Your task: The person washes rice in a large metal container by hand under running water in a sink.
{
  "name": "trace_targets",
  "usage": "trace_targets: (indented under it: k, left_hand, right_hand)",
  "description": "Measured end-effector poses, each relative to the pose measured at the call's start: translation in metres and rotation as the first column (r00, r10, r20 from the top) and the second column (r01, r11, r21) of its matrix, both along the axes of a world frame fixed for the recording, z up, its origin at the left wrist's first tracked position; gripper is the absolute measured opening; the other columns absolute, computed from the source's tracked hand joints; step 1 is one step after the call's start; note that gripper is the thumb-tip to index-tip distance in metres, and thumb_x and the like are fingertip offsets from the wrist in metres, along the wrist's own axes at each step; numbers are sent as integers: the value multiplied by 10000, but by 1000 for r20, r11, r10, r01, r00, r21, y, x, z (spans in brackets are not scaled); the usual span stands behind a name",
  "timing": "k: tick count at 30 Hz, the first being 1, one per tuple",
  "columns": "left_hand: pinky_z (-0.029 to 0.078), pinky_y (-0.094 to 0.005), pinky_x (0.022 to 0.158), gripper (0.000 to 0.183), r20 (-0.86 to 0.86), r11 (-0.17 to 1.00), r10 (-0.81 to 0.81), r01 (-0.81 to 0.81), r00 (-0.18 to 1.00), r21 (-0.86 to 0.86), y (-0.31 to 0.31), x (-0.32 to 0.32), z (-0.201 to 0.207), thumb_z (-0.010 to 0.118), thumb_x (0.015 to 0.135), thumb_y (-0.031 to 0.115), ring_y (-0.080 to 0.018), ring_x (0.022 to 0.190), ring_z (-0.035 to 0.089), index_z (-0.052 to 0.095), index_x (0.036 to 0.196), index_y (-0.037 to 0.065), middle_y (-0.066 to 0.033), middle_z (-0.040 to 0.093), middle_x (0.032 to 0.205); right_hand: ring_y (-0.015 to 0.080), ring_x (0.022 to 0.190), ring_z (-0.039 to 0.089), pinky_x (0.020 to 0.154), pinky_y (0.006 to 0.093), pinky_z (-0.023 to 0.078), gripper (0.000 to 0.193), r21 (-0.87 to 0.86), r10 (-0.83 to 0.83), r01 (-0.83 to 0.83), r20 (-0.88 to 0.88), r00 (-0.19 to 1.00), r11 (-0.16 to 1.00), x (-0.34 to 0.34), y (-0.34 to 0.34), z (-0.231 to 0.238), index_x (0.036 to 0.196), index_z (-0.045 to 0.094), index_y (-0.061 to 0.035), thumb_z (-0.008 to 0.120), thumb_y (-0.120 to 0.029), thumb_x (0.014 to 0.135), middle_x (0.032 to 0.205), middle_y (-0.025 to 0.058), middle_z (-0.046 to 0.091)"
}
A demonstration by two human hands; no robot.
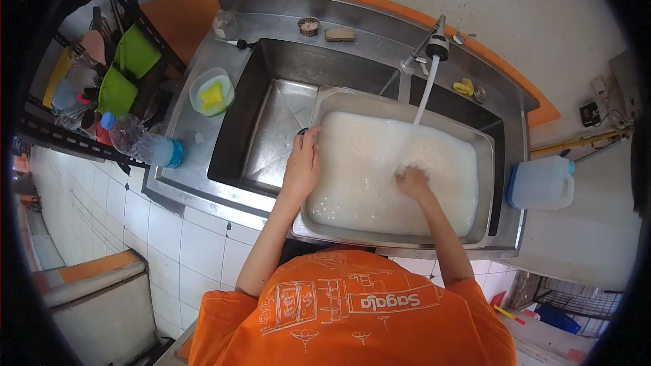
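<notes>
A large rectangular steel pan (393, 238) rests over the right part of the sink, filled with cloudy white water (359, 183). Pale grains (431, 156) that look like rice show under the surface near its middle. My left hand (303, 163) grips the pan's left rim, its fingers bent over the edge. Into the water dips my right hand (412, 181), its fingers hidden by the milky liquid. A stream of water (426, 93) runs from the faucet (438, 46) into the pan, just beyond my right hand.
Left of the pan lies the sink basin (278, 132). On the left counter stand a plastic tub (224, 76) with a yellow sponge (212, 95) and a bottle of blue liquid (146, 142). A jug (540, 183) stands at the right; a utensil rack (152, 44) is far left.
</notes>
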State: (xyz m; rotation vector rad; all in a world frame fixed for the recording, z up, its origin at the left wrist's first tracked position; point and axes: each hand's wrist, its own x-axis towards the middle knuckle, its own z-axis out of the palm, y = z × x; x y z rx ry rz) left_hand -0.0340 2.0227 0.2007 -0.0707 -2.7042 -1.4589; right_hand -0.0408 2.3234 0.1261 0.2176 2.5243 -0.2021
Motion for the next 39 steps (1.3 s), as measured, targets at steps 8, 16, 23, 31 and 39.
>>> trace_targets:
  k: [8,16,23,31,39]
  left_hand:
    - [438,-461,811,343,-24,1000,18,-19,1000,-20,-7,4,-5,386,886,55,-419,940,525,402,1227,77,-233,468,1090]
    - [438,-462,807,345,-33,999,-21,20,999,-30,1,0,-3,381,891,61,-415,935,527,399,1235,87,-232,461,1097]
    - [434,-461,823,356,-23,1000,-8,8,1000,-17,-5,2,-7,375,894,71,-419,952,523,393,1249,102,-234,453,1114]
    - [435,-461,849,364,-1,1000,7,-7,1000,-15,-4,2,-6,383,891,79,-417,997,518,387,1254,105,-228,456,1145]
    - [433,-472,832,365,-37,1000,26,-26,999,0,-8,6,-12,400,884,76,-422,975,519,397,1248,102,-237,470,1097]
  right_hand:
    - [338,1206,437,982,397,371,695,-228,428,-388,164,889,893,41,36,59,1275,447,-45,667,-356,694,1284,185,479]
    - [350,1100,516,957,402,391,510,110,156,-155,2,988,982,-22,46,-33,1113,575,6,606,-301,707,1092,279,560]
    - [326,1119,509,949,431,390,445,-217,461,-467,-81,884,857,47,46,9,1049,620,-30,630,-313,707,1161,241,547]
    - [367,951,592,862,442,449,389,31,351,-354,75,933,935,-20,36,-41,957,647,-5,556,-306,728,990,228,623]
    - [384,945,596,868,448,442,407,-245,703,-660,212,679,711,-9,7,91,1036,648,-72,550,-382,790,1053,199,618]
